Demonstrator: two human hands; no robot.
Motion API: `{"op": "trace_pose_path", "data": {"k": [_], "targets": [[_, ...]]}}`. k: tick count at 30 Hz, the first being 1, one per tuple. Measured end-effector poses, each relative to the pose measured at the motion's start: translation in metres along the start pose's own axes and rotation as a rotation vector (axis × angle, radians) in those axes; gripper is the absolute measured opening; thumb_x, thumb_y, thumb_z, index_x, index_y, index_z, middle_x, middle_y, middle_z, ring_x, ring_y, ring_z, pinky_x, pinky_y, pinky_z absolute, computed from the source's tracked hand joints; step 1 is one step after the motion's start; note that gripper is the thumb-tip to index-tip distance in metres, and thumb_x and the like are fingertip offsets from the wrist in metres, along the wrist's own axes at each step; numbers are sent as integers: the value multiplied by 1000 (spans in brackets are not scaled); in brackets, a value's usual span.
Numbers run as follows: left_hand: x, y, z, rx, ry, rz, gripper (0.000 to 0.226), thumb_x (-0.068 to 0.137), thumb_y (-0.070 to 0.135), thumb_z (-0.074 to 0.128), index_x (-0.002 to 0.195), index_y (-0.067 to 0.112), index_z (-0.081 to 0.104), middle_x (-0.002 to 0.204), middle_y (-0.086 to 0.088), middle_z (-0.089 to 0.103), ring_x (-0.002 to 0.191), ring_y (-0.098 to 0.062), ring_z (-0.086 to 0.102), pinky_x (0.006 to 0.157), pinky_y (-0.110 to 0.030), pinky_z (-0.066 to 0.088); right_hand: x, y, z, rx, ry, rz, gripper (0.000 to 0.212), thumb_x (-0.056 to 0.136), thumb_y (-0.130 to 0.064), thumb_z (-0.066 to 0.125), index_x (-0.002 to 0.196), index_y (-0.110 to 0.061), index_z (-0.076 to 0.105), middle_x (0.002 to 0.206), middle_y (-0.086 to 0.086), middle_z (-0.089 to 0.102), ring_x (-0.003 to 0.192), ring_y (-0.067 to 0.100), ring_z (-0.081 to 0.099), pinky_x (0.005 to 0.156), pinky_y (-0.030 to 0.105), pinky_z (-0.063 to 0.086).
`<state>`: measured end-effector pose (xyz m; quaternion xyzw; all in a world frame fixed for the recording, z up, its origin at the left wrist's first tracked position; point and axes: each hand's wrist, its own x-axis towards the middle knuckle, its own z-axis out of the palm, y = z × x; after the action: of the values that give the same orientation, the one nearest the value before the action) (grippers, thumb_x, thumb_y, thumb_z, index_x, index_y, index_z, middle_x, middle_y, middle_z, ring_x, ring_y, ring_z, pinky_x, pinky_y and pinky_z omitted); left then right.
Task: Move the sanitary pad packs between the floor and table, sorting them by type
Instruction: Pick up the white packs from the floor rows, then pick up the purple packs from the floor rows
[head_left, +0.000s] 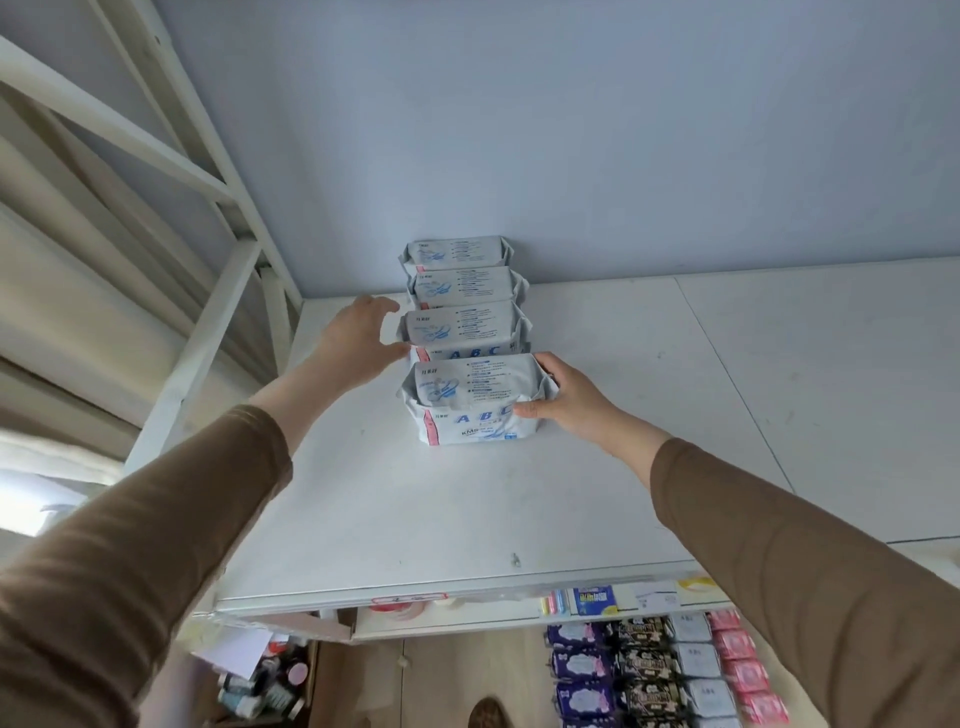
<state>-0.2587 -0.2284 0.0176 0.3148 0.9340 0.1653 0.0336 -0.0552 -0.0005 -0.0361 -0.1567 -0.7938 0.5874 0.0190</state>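
Several grey-white "ABC" pad packs stand in a row running from the wall toward me on the white table (467, 509). The nearest pack (472, 397) is held at its right end by my right hand (566, 400), thumb on its front face. My left hand (363, 338) reaches to the left end of the third pack (462, 327), thumb and fingers spread around its corner. Two more packs (457, 270) stand behind, against the wall. On the floor below lie rows of purple (574, 670), black (647, 670), grey (696, 660) and pink packs (740, 665).
A white metal rack frame (208, 332) rises at the table's left edge. Under the table front sit a shelf with small items (592, 600) and a box of bottles (265, 680) on the floor. A shoe (488, 714) shows at the bottom.
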Motion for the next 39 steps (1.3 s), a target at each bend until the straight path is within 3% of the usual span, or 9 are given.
{"op": "trace_pose_path", "data": {"k": [11,14,16,20,25,32,39], "targets": [[-57,5,-1,113,39,43,55,89,40,66,138,23,49,139,1,51,126,-22,48,99,-41,47,17,4,8,-102,94,4,68,79,-14,83,138,-14,49,130,-2,61,120,19,58,99,33,46],[-73,13,3,104,67,54,53,89,40,65,137,22,50,139,0,50,125,-21,48,95,-41,48,8,11,9,-127,153,48,77,75,-16,85,141,-13,44,134,1,58,120,21,57,100,42,50],[-86,20,5,107,109,73,51,90,38,65,136,21,51,139,0,50,124,-21,48,94,-40,49,-4,15,9,-197,211,78,86,75,-22,85,145,-13,38,139,2,51,121,21,53,100,39,47],[-119,45,16,68,174,132,46,89,32,66,131,19,55,133,-3,54,119,-25,51,94,-40,48,-45,23,5,-350,307,46,64,82,-27,77,135,-14,45,133,4,53,118,24,53,92,33,44],[-183,85,54,38,144,116,44,88,33,66,129,22,55,129,4,56,117,-22,50,88,-39,48,-123,32,-4,-561,202,-81,44,90,-28,65,131,-20,50,131,-1,53,121,21,46,92,36,44],[-290,149,125,-13,49,75,42,89,33,64,129,23,55,129,5,55,116,-21,50,85,-37,50,-238,76,-22,-663,107,-223,36,93,-25,60,128,-21,54,131,-4,53,123,16,43,93,28,39],[-380,176,199,-61,-127,39,42,86,32,67,126,23,58,129,3,56,117,-22,52,89,-38,47,-331,155,-20,-595,73,-108,30,95,-26,60,124,-21,57,128,-4,56,125,18,44,100,30,35]]}}
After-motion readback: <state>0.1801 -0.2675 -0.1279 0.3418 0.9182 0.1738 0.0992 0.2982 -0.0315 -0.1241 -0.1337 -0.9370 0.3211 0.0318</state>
